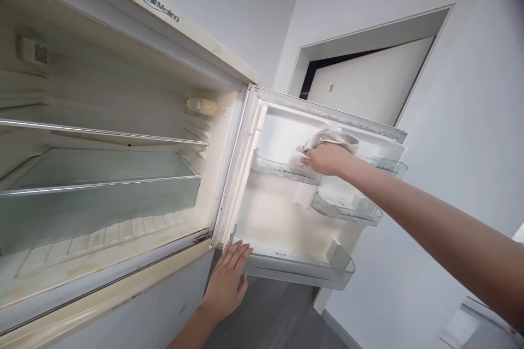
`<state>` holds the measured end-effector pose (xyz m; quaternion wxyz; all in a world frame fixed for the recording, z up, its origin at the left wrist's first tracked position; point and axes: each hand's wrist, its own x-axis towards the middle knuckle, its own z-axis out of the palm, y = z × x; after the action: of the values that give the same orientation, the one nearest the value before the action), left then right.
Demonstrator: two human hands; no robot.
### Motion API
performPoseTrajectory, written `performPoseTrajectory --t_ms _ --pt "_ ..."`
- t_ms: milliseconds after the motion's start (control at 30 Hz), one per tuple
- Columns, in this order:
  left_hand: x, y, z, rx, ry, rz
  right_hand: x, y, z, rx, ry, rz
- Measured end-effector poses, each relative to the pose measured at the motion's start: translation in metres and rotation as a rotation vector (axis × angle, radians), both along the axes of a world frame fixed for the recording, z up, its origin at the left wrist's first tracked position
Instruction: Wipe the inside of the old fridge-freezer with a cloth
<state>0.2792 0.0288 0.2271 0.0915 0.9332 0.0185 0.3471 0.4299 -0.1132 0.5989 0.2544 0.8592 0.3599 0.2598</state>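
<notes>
**Wiping the inside of an open fridge door**

With the fridge (123, 136) standing wide open on the left, its glass shelves bare and yellowed along the lower sill, the work is all on the fridge door (282, 218) swung out to the right. That door carries three clear bins: a long top bin (282, 170), a small middle bin (346, 210) lower right, and a wide bottom bin (298, 272) nearest the floor.

The right hand (327, 159) is reaching far, its grip closed around a bunched pale cloth (333, 139) that's pressed to the door liner just above the top bin's rim. The left hand (229, 278) lies flat, fingers spread, holding nothing, on the door's lower near corner beside the hinge.

My take on doing this bit well: keep that left palm braced so the door doesn't swing away under the push. Work the cloth from the top edge downward, so grime drops into the bins, and fold it to a clean face often. I'd go easy around the bin rims, since that thin plastic looks like it could pop off its mounts.
</notes>
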Motion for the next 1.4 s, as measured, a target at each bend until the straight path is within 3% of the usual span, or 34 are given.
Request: performPoseTrajectory --t_ms 67,200,400,500,733,967,1100,1267,1400 --pt "0.0 -0.001 0.0 -0.011 0.015 0.001 0.001 0.004 0.004 0.102 -0.016 0.078" --pt "0.0 -0.001 -0.002 -0.01 0.007 0.004 0.019 0.012 0.01 0.296 -0.194 0.434" --pt "-0.002 -0.002 0.0 -0.014 -0.012 0.002 0.042 0.033 -0.012 0.129 -0.072 0.617" --pt "-0.002 -0.003 -0.001 -0.034 0.006 0.006 0.042 0.04 -0.011 -0.016 -0.035 0.677" --pt "-0.002 0.002 -0.002 -0.023 -0.012 0.0 0.037 0.026 0.018 0.065 -0.237 0.575" --pt "-0.001 0.002 -0.002 -0.006 -0.016 0.007 0.016 -0.004 0.023 0.005 -0.369 0.238" --pt "0.0 0.0 -0.004 -0.02 -0.038 0.01 -0.002 -0.003 0.018 0.176 -0.043 0.107" --pt "0.0 0.001 -0.005 -0.005 -0.049 0.008 -0.018 0.004 -0.007 0.384 0.505 0.154" --pt "0.001 -0.001 -0.007 -0.004 -0.041 0.024 -0.029 0.02 -0.015 0.471 0.7 0.142"
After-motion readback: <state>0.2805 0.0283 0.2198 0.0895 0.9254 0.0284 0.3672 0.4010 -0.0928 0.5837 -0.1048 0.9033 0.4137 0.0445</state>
